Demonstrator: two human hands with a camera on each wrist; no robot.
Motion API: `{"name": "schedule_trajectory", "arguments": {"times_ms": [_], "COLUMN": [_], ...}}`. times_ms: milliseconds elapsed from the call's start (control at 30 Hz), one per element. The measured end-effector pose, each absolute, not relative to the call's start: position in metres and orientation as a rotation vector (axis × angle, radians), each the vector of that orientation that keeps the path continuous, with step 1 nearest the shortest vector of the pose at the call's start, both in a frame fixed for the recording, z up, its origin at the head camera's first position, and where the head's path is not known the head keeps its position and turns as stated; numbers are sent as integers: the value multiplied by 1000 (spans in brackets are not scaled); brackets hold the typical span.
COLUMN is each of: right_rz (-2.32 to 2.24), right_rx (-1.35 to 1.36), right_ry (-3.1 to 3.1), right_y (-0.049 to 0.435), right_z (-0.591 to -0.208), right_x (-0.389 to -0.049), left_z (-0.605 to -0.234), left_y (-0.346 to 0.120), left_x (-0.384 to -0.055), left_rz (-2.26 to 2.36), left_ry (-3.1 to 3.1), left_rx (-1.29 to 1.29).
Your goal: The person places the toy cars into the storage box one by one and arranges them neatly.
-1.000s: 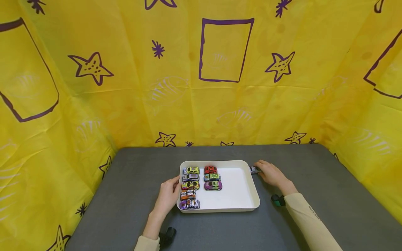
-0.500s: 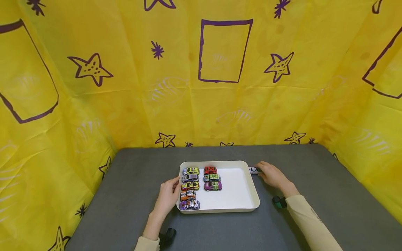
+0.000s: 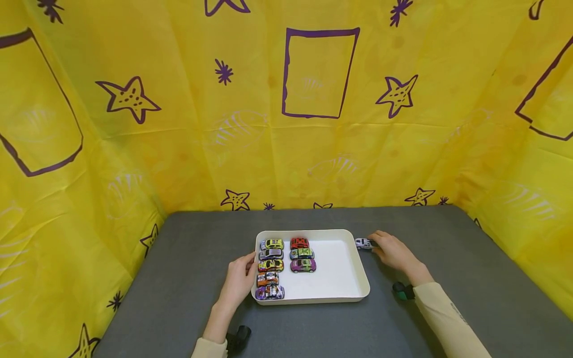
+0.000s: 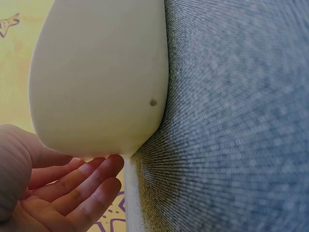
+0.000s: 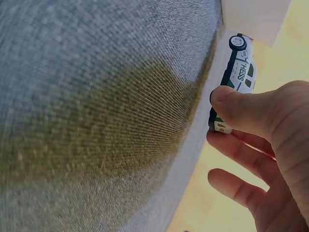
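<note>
A cream tray (image 3: 333, 271) lies on the table with several toy cars in it. Along its left wall stands a column of cars, among them a purple one (image 3: 269, 292). Beside that column sit a red car (image 3: 299, 243), a green one (image 3: 302, 253) and a purple-green one (image 3: 303, 265). My left hand (image 3: 239, 279) touches the tray's outer left wall, its fingers (image 4: 99, 193) loosely extended. Outside the far right corner, my right hand (image 3: 396, 252) pinches the rear of a white toy car (image 5: 244, 72) with dark green lettering between thumb and fingers; the car's nose points toward the tray.
The grey table (image 3: 201, 238) extends around the tray on all sides. A yellow patterned cloth (image 3: 188, 149) hangs behind and at both sides. A dark strap-on device (image 3: 239, 338) sits at the left wrist, another (image 3: 403, 291) at the right.
My right hand has shifted slightly right along the white toy car, so more of the car shows. The left hand and the tray hold their places.
</note>
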State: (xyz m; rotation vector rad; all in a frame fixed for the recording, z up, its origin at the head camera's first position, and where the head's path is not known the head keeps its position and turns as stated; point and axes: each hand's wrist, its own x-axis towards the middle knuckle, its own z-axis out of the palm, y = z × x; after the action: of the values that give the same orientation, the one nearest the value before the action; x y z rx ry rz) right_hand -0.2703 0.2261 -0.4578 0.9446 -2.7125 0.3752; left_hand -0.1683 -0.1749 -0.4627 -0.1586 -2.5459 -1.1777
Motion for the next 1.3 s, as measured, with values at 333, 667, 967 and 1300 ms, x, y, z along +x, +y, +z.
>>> {"name": "schedule_trajectory", "arguments": {"times_ms": [333, 667, 967, 1300], "right_rz": [382, 376, 336, 280], "right_rx": [937, 907, 923, 991], "right_ry": [-2678, -2714, -2658, -2592], "right_y": [233, 238, 235, 217], "right_z": [-454, -446, -435, -418], "right_x": [-265, -258, -250, -238], "left_z": [-463, -463, -462, -461], "left_y": [-174, -173, -174, -174], "left_x": [-167, -168, -168, -167], "left_rz": [-1172, -1177, -1175, -1201], "left_ry": [-2545, -2557, -2555, -2559], "left_rx": [-152, -149, -152, -144]}}
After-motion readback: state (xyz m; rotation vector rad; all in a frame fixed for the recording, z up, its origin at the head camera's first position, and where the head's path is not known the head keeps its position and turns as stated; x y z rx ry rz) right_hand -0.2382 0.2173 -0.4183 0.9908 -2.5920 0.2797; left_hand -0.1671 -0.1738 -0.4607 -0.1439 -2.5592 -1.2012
